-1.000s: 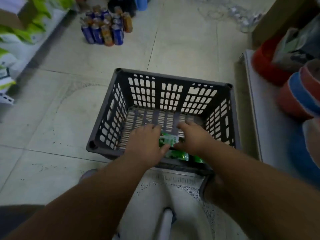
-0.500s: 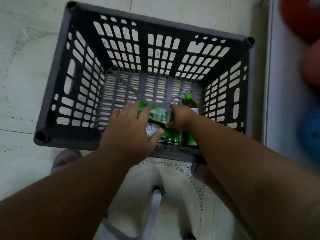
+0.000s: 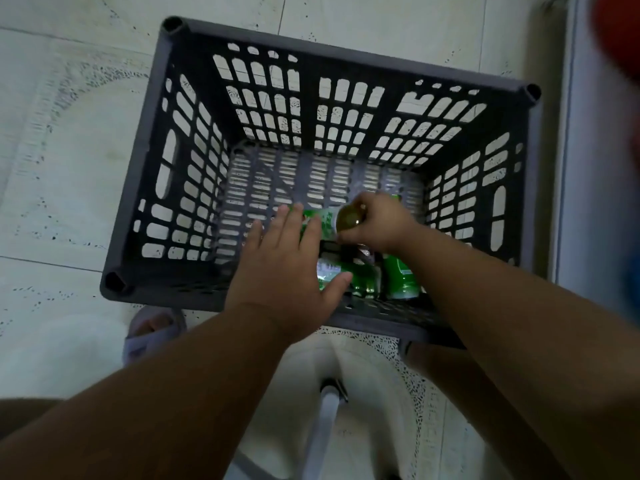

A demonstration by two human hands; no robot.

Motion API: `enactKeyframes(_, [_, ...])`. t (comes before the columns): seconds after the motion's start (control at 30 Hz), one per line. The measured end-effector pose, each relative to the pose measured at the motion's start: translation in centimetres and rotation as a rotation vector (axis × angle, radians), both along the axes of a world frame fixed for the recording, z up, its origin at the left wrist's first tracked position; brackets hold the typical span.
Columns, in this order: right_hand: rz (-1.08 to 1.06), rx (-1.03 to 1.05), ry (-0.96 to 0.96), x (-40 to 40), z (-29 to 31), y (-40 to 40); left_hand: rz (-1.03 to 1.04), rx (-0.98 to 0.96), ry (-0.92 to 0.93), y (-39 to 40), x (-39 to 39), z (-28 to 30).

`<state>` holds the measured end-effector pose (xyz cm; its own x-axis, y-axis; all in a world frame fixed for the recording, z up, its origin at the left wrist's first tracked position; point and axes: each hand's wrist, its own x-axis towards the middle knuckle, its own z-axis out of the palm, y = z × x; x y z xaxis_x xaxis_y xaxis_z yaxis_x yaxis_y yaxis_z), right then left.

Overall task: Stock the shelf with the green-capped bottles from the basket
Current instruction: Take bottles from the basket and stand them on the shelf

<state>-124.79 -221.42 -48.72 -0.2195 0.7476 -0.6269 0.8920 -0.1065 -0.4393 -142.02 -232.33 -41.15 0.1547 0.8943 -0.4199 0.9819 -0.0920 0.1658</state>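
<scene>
Inspection from the head view, looking steeply down into a dark slatted basket (image 3: 166, 140) standing on a pale tiled floor (image 3: 69, 133).

Key relation: the right hand (image 3: 384, 226) has its grip clamped on a green-labelled bottle (image 3: 351, 218) lifted above the basket bottom. The bottle's rounded amber end points up toward the camera, so its long axis runs roughly along the line of sight; whether that end is the base or the shoulder cannot be told, and no cap is visible on it. The left hand (image 3: 291, 268) lies just beside it on the left, fingers straight and spread, resting on a lying bottle (image 3: 320, 221) whose long axis runs left to right. That hand's grip is apart and holds nothing. The right hand is plainly the nearer to the lifted bottle.

Contents of the basket: all remaining stock sits along the near wall. A further lying bottle (image 3: 346, 277) is under the left thumb, and an upright green bottle (image 3: 400, 277) stands below the right wrist. Dark items between them are too dim to identify. The far part of the basket bottom shows only slats.

Judgement: the lift-out step is in hand, with several bottles left. The white edge (image 3: 571, 168) to the right may be the shelf; this cannot be confirmed.
</scene>
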Motion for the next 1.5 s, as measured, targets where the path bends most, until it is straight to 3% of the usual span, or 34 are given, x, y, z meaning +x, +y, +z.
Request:
enactKeyframes(0.13, [0.098,0.196,-0.073,-0.9,2.0,0.3,0.002,0.028,-0.002,-0.3,0.0,-0.2])
enactKeyframes(0.37, [-0.156,0.398,0.159,-2.7,0.3,-1.2,-0.001,0.051,-0.002,-0.3,0.0,-0.6])
enactKeyframes(0.5, [-0.259,0.334,0.259,-3.8,-1.8,-0.5,0.013,0.066,-0.03,-0.3,0.0,-0.8])
enactKeyframes(0.6, [-0.221,0.233,0.332,-4.4,-2.1,0.1,0.032,0.068,-0.061,-0.3,-0.1,-0.8])
enactKeyframes(0.7, [-0.164,0.213,0.348,-5.0,-2.4,0.3,0.036,0.068,-0.079,-0.3,-0.1,-0.9])
enactKeyframes(0.83, [-0.242,0.232,0.33,-4.6,-1.4,0.7,0.04,0.073,-0.095,-0.3,-0.1,-0.9])
enactKeyframes(1.0, [-0.275,0.309,0.312,-2.8,3.9,-0.4,0.04,0.097,-0.071,-0.5,0.0,-0.3])
enactKeyframes(1.17, [-0.279,0.408,0.35,-0.5,12.9,-3.2,0.039,0.078,-0.06,-1.1,-0.2,1.8])
enactKeyframes(1.5, [-0.365,0.595,0.634,2.6,28.9,-11.8,0.13,0.274,-0.531,-4.6,2.5,16.3])
